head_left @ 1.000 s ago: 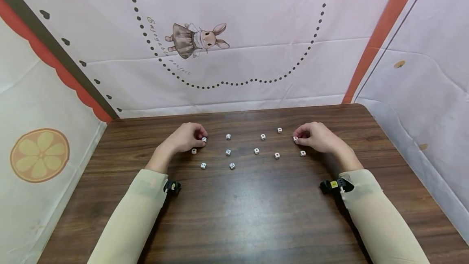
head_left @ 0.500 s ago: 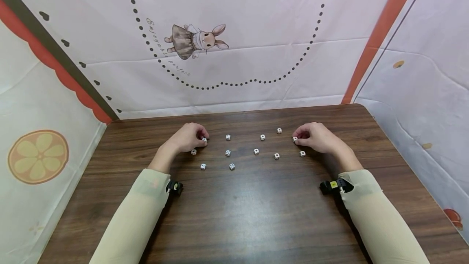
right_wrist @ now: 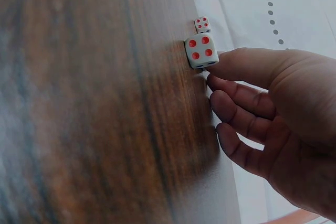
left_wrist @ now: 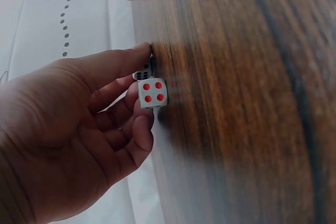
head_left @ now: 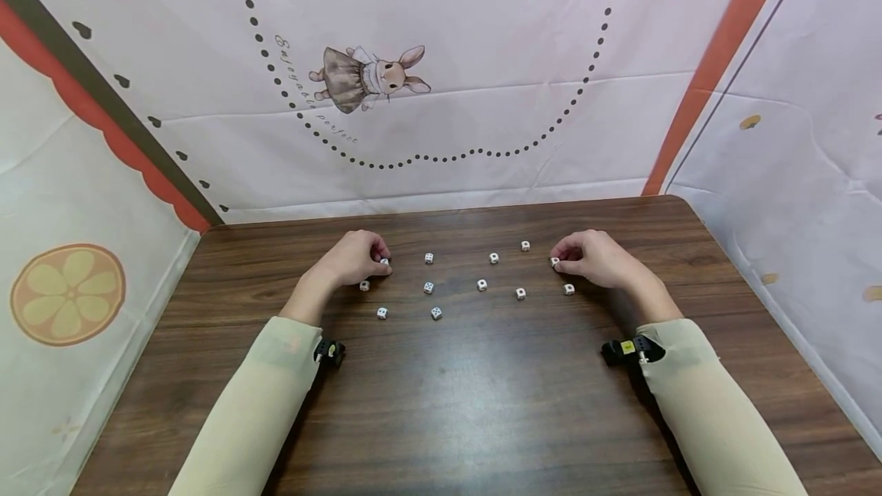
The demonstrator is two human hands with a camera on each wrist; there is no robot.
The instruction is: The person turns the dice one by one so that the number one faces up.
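Note:
In the head view my left hand [head_left: 353, 255] pinches a white die [head_left: 384, 261] between thumb and fingers at the table's far left. In the left wrist view that die [left_wrist: 142, 72] is partly hidden behind a closer die [left_wrist: 153, 93] with four red pips. My right hand [head_left: 594, 257] pinches another white die [head_left: 555, 261] at the far right. In the right wrist view a die [right_wrist: 201, 51] with four red pips stands in front of the thumb tip, hiding the pinch.
Several more white dice lie between and below the hands, among them one die [head_left: 429, 258] at middle left and one die [head_left: 494, 258] at middle right. The brown wooden table [head_left: 455, 404] ends at a printed cloth [head_left: 482, 98] behind.
My left thumb and fingertips have shifted slightly around the die, which stays almost in place. The right hand keeps its position. The other dice lie as before.

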